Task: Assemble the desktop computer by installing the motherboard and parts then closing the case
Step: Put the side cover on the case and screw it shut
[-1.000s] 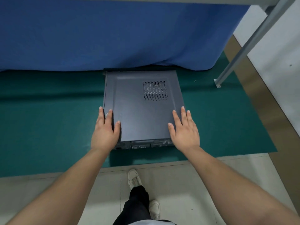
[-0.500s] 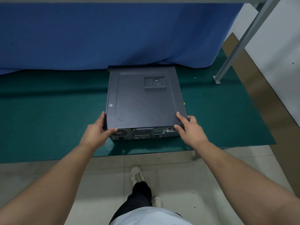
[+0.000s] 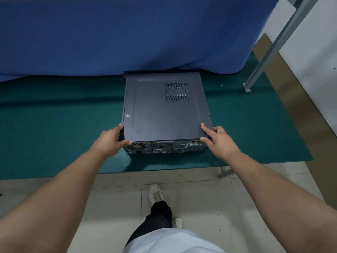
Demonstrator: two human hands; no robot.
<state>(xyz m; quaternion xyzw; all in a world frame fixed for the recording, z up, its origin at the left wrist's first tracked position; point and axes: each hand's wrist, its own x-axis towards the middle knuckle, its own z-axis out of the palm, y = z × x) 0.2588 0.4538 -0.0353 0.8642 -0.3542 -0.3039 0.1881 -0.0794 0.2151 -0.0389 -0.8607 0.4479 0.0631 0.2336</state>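
On the green mat [image 3: 54, 128], close to its near edge and in front of a hanging blue cloth [image 3: 127, 37], lies the desktop computer case [image 3: 164, 114], flat on its side with the dark side panel [image 3: 156, 106] closed over it and facing up. A perforated vent patch [image 3: 176, 92] sits in the panel's far right part, a small pale mark near its left edge, and the rear ports and fan grille face the person along the near side. At the near left corner the left hand [image 3: 111, 141] grips the case, thumb hooked under the panel's near edge and fingers curled round the left side. At the near right corner the right hand [image 3: 218, 141] holds it likewise, index finger laid along the panel's right edge and thumb pressed at the near corner. The case lies between the two hands, both touching it. A second ago both palms lay flat and open on top of the panel; half a second ago they had already slid to the corners, and the grip now looks much the same. To the right a grey metal post [image 3: 273, 44] slants up from the mat.
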